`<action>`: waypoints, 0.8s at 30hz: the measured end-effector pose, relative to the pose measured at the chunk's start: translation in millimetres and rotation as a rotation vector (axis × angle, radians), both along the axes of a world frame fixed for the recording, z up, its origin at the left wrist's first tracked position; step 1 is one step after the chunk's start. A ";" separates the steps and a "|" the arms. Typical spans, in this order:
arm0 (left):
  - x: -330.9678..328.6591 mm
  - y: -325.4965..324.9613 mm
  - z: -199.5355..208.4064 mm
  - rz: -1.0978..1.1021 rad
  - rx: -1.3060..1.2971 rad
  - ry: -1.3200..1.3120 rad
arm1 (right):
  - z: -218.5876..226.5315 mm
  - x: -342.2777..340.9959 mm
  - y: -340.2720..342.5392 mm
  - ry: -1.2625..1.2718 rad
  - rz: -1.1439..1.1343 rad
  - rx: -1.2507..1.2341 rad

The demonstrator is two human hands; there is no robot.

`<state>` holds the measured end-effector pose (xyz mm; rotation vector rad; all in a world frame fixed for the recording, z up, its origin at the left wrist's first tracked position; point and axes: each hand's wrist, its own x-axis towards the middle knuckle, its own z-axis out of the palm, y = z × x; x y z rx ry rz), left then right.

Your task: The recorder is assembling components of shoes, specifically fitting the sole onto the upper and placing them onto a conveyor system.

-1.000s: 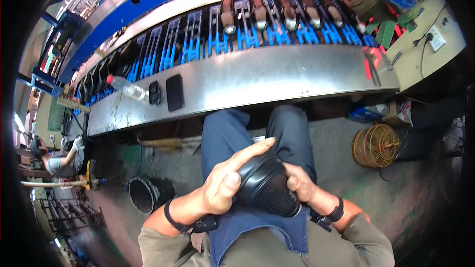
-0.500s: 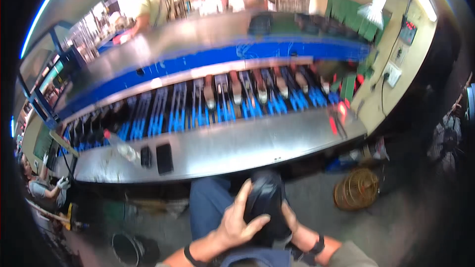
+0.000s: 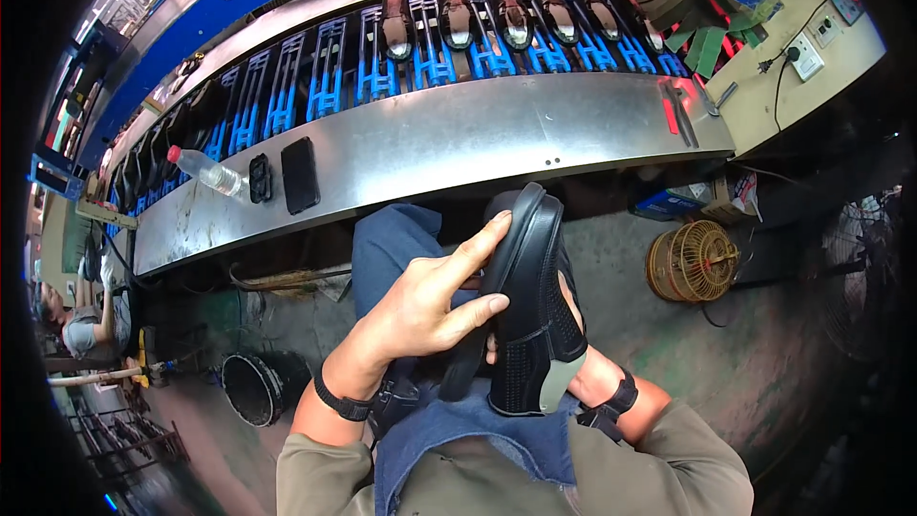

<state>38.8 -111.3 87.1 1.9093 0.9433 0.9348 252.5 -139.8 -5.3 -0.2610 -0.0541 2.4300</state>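
A black shoe point(image 3: 537, 301) with a perforated side and a grey patch at its heel end stands toe-up over my lap. My left hand point(image 3: 430, 301) is closed on its sole side, with the forefinger and thumb lying along the sole edge. From the other side my right hand point(image 3: 594, 375) holds the shoe, its fingers mostly hidden behind the upper. A dark long piece point(image 3: 465, 363) shows below my left hand, and I cannot make out whether it is a second shoe.
Ahead is a metal ledge point(image 3: 420, 129) bearing a bottle point(image 3: 208, 172), a phone point(image 3: 299, 175), a small black case point(image 3: 260, 178) and red-handled tools point(image 3: 680, 115). Beyond, several shoes point(image 3: 457, 14) rest on blue racks. A bucket point(image 3: 258, 389) and a round wicker basket point(image 3: 690, 261) stand on the floor. Another person point(image 3: 91, 320) is far left.
The view has tilted downward, so the ledge and racks sit higher. In my hands the shoe has turned, showing its perforated side and sole edge. Both hands still hold it.
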 end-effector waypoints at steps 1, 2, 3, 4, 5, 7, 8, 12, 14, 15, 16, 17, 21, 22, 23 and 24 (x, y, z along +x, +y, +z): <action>-0.3 -0.2 1.4 -0.015 0.002 -0.011 | -0.4 0.0 -1.9 0.042 0.007 -0.002; -0.2 -1.0 2.7 -0.030 0.004 -0.022 | -1.0 0.4 -3.2 0.084 0.013 -0.003; 0.5 -2.1 3.6 -0.029 0.001 -0.024 | -4.3 1.6 -4.2 0.082 0.014 -0.007; 1.1 -2.2 4.6 -0.013 -0.004 -0.017 | -8.4 2.3 -3.9 0.074 0.030 0.016; 2.2 -2.1 6.1 0.003 -0.010 -0.010 | -10.6 2.9 -3.6 0.065 0.044 0.040; 5.2 -2.8 15.2 0.019 -0.040 -0.005 | -8.1 3.4 -2.0 0.067 0.045 0.017; 6.5 -3.5 18.7 0.036 -0.070 0.000 | -5.2 3.1 -1.1 0.069 0.047 -0.004; 11.8 -10.4 21.8 0.118 -0.083 -0.020 | 7.7 1.4 2.6 0.019 0.002 0.007; 14.0 -10.3 23.5 0.110 -0.112 -0.096 | 16.1 0.6 3.3 -0.058 -0.076 -0.018; 16.5 -9.4 24.7 0.120 -0.080 -0.103 | 22.2 -1.4 2.7 -0.067 -0.122 0.031; 17.9 -9.2 23.7 0.119 -0.078 -0.099 | 16.8 0.1 2.9 -0.064 -0.123 0.032; 18.8 -9.3 20.6 0.165 -0.043 -0.044 | 6.3 3.0 3.7 -0.032 -0.053 0.098; 8.8 -6.3 17.5 0.182 0.035 0.045 | 12.9 1.5 -1.7 -0.105 -0.014 0.079; 5.3 -4.1 17.5 0.140 0.078 0.058 | 15.6 1.7 -3.1 -0.169 -0.016 0.055; 2.1 -1.3 20.2 0.097 0.039 0.026 | 16.0 2.7 -5.9 -0.158 -0.029 0.014; -2.6 2.8 24.5 0.047 -0.018 0.012 | 13.3 3.8 -6.9 -0.157 -0.030 0.004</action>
